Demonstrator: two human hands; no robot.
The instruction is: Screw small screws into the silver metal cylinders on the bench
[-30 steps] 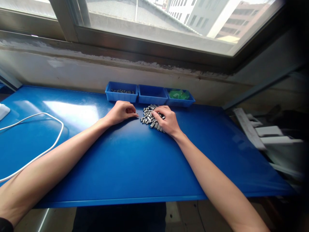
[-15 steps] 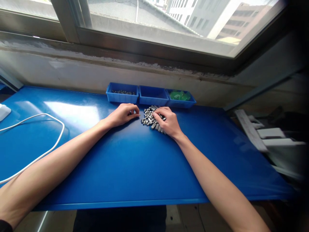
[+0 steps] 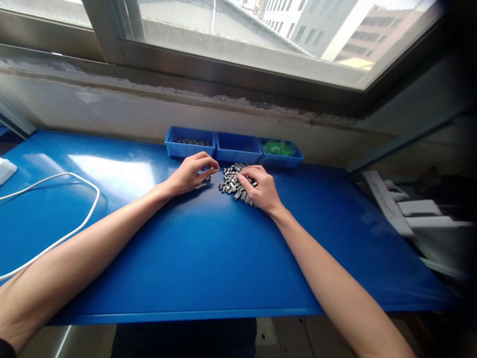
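Blue bench [image 3: 208, 258]: L hand [image 3: 191, 174] pinches sth tiny, unclear; R hand [image 3: 261, 188] curled, half-hiding metal-pin pile [image 3: 230, 180].

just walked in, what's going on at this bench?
A person sits at a blue table by a window, both bare hands at a pile of small metal pieces. The right hand rests on the pile, fingers picking among the pieces. The left hand, just left of the pile, pinches something small at its fingertips. Three blue bins line the wall behind; the left holds metal bits, the right something green. A white cable loops far left.
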